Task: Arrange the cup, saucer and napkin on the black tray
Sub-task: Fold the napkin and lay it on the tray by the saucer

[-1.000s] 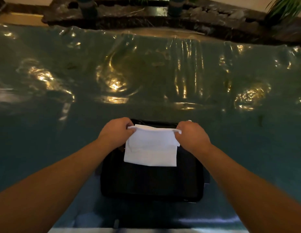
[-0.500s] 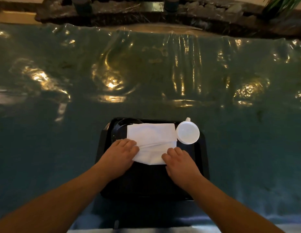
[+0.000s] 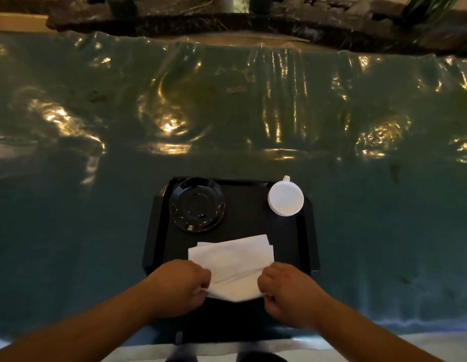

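a black tray (image 3: 306, 236) is sitting on a desk (image 3: 70, 218) that is covered by a teal cloth under a wrinkled clear plastic sheet (image 3: 279, 105), which is catching warm glints of light. on the tray's far left corner a black saucer (image 3: 197, 205) is lying flat, empty. at the far right corner a white cup (image 3: 285, 197) is standing with its handle pointing away from the person; whether it is upright or turned over cannot be told from above. cup and saucer are sitting well apart, with bare tray between them.

a white folded napkin (image 3: 233, 265) is lying on the near half of the tray, its layers slightly fanned at the far right corner and its near edge lifting a little off the tray. the left hand (image 3: 178, 286) is pinching the napkin's near left corner, its grip clenched on the paper. the right hand (image 3: 288, 293) is pinching the near right corner in the same way, fingers curled in and grasping the napkin. both bare forearms are reaching in from the bottom edge of the view.

beyond the desk a dark bed of stones (image 3: 227, 19) is running across the top, and green leaves (image 3: 430, 6) are showing at the top right.
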`<state>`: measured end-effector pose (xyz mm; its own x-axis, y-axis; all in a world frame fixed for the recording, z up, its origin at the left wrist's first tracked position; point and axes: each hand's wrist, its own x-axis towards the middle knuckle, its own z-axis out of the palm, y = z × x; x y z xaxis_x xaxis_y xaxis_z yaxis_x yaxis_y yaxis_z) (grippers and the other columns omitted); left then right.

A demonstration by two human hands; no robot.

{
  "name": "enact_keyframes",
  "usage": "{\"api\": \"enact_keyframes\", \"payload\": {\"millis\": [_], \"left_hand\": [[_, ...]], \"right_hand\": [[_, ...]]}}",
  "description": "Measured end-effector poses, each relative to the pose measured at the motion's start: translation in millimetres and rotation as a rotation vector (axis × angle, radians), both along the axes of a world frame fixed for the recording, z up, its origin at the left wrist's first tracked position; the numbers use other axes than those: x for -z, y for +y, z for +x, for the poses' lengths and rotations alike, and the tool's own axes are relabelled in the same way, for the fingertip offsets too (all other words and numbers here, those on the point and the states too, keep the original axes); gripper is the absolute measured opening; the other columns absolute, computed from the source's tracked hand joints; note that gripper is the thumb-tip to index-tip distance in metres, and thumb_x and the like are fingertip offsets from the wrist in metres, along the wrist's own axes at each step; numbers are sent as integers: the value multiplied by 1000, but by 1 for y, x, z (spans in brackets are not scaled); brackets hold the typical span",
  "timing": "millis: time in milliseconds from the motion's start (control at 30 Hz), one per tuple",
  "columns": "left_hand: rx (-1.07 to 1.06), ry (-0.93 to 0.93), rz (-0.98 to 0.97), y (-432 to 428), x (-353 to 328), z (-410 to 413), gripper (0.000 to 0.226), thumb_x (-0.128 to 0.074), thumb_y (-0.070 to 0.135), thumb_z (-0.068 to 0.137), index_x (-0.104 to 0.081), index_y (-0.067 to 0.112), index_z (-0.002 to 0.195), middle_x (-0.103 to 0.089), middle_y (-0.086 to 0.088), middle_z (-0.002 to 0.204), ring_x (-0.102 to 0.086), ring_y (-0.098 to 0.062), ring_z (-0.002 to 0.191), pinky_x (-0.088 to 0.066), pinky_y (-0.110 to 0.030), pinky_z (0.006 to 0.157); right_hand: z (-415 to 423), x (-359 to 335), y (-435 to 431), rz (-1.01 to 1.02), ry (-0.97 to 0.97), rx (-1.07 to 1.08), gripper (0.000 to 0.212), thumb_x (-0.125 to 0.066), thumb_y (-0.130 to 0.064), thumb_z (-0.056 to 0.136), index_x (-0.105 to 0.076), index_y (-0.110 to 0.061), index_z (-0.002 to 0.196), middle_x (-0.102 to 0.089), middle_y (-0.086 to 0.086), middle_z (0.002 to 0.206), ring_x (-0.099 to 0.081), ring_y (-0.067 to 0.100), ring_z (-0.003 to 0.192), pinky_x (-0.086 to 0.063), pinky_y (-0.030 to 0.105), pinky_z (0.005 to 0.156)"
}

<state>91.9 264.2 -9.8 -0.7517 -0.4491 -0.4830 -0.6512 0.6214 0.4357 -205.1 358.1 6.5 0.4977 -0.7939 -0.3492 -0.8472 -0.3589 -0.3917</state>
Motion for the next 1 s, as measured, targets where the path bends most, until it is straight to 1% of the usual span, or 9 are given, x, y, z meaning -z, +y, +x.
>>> {"api": "enact_keyframes", "payload": {"millis": [133, 233, 300, 367, 433, 533, 733, 900, 1000], "left_hand": [[-296, 62, -46, -9, -8, 2, 26, -50, 56, 87, -59, 33, 93, -63, 10, 82, -57, -8, 73, -42, -25, 59], [-462, 110, -200, -16, -7, -5, 15, -62, 42, 88, -61, 27, 92, -58, 8, 85, -57, -17, 78, -41, -30, 61], [-403, 143, -385, -14, 1, -9, 22, -68, 33, 85, -65, 19, 101, -61, -2, 100, -58, -25, 87, -50, -39, 70], [-227, 185, -479, -7, 7, -14, 31, -64, 36, 83, -65, 17, 107, -62, -7, 113, -59, -29, 95, -53, -43, 78], [-66, 203, -505, 3, 14, -19, 36, -61, 45, 83, -65, 21, 110, -63, -7, 122, -60, -28, 104, -55, -43, 84], [-21, 80, -448, 8, 23, -26, 47, -68, 54, 79, -66, 26, 117, -64, -8, 130, -62, -28, 113, -55, -46, 91], [-23, 8, -400, 2, 30, -21, 52, -75, 53, 81, -67, 27, 125, -62, -8, 138, -61, -31, 120, -52, -49, 98], [43, 53, -397, 1, 29, 1, 47, -50, 66, 88, -65, 35, 120, -62, 1, 137, -62, -23, 118, -52, -43, 95], [4, 43, -378, 0, 25, 4, 49, -49, 65, 89, -67, 33, 121, -65, 3, 133, -62, -20, 116, -53, -40, 94]], "right_hand": [[-3, -13, -24, -1, -90, 285, 10, -60, -29, 84, -63, -21, 88, -60, -2, 88, -51, 18, 83, -46, 34, 72], [-1, -6, -45, -76, -47, 459, 12, -64, -29, 88, -65, -21, 97, -59, -2, 93, -51, 19, 87, -46, 36, 75], [1, 4, -51, -181, 39, 464, 24, -68, -25, 87, -66, -17, 110, -61, 4, 103, -54, 26, 92, -48, 41, 81], [5, 16, -49, -205, 75, 339, 38, -66, -29, 88, -64, -16, 123, -60, 9, 116, -56, 31, 103, -49, 45, 89], [8, 28, -42, -164, 86, 192, 47, -64, -37, 90, -60, -19, 133, -58, 13, 132, -53, 34, 118, -48, 49, 99], [10, 37, -39, -93, 145, 130, 54, -64, -43, 92, -56, -24, 142, -52, 15, 146, -48, 39, 133, -40, 53, 109], [17, 40, -26, -28, 189, 122, 68, -55, -59, 91, -50, -22, 148, -45, 18, 154, -44, 42, 138, -37, 53, 110], [23, 44, -8, -75, 180, 43, 65, -53, -61, 90, -50, -25, 144, -54, 15, 146, -56, 38, 128, -47, 50, 102], [24, 44, -11, -91, 160, 78, 63, -52, -61, 93, -51, -25, 145, -55, 12, 145, -57, 36, 127, -46, 49, 103]]}}
